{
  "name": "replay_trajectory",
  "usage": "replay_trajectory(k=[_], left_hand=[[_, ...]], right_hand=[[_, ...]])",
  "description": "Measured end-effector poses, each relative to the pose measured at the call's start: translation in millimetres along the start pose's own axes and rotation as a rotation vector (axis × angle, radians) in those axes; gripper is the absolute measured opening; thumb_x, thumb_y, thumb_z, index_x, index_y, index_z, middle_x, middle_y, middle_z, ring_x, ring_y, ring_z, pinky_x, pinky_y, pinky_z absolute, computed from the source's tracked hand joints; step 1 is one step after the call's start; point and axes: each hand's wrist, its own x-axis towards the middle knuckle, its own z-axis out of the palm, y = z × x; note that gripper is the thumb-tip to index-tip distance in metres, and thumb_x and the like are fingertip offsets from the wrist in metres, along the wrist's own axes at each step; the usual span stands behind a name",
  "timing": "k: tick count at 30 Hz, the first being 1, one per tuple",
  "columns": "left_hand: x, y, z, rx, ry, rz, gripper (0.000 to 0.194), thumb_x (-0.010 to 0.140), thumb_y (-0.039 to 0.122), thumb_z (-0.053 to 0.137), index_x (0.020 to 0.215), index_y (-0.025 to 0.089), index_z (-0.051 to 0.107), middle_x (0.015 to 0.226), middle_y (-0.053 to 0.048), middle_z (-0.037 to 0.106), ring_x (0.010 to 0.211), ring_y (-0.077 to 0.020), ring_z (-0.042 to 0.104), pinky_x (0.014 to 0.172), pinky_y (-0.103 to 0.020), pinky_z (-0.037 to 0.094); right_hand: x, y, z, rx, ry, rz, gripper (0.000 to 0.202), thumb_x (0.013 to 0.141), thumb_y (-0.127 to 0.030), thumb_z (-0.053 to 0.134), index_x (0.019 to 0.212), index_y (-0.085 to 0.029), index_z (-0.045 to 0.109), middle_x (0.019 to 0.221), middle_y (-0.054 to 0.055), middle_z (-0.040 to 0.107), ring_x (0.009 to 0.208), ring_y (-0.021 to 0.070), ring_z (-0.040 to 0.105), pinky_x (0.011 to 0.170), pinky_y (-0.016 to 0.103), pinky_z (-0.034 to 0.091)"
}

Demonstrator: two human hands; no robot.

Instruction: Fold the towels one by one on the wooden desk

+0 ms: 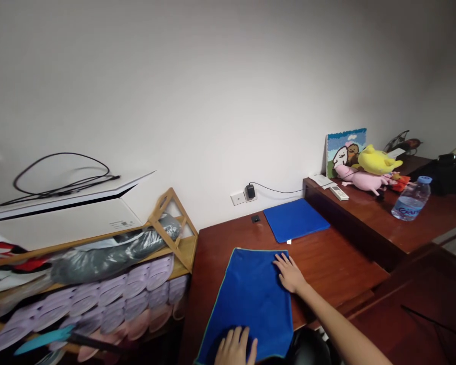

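Note:
A blue cloth [251, 299] with a thin green edge lies spread on the brown wooden desk [213, 243]. My left hand [235, 347] rests on its near part, fingers apart and pointing forward. On the cloth's right edge, near the far right corner, lies my right hand [290, 274], also with fingers spread. Neither hand grips anything. Farther back, close to the wall, a second blue cloth [296, 220] lies flat and folded, with a small white tag at its near edge.
Slippers [110, 291] and a plastic-wrapped bundle [117, 256] fill a wooden rack at left, under a white box [83, 218]. The raised right surface holds a water bottle [411, 200], pink plush [363, 181], yellow plush [378, 161] and remote [339, 192]. A charger [251, 191] is plugged in.

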Motion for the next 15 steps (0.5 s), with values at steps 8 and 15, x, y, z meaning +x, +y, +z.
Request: replay_trajectory(k=[8,15], left_hand=[[145.5,-18.3,-7.6,-0.072,0.069,0.201,0.05,0.106,0.04,0.041,0.155,0.03,0.051,0.161,-0.007,0.052,0.149,-0.028,0.048,0.122,-0.052,0.043],[173.6,-46.3,39.3,0.102,-0.06,-0.255,0.059,0.105,0.055,0.038,0.161,0.034,0.038,0.17,-0.007,0.036,0.156,-0.034,0.033,0.126,-0.057,0.031]], right_hand=[[-14.6,-22.1,50.5,-0.084,0.08,0.289,0.068,0.107,-0.046,0.027,0.166,-0.012,0.028,0.173,0.01,0.018,0.162,0.0295,0.013,0.131,0.051,0.013],[51.2,12.9,35.1,-0.111,-0.012,0.084,0.068,0.108,-0.049,0.02,0.167,-0.016,0.022,0.174,0.005,0.016,0.162,0.0245,0.012,0.132,0.048,0.009]])
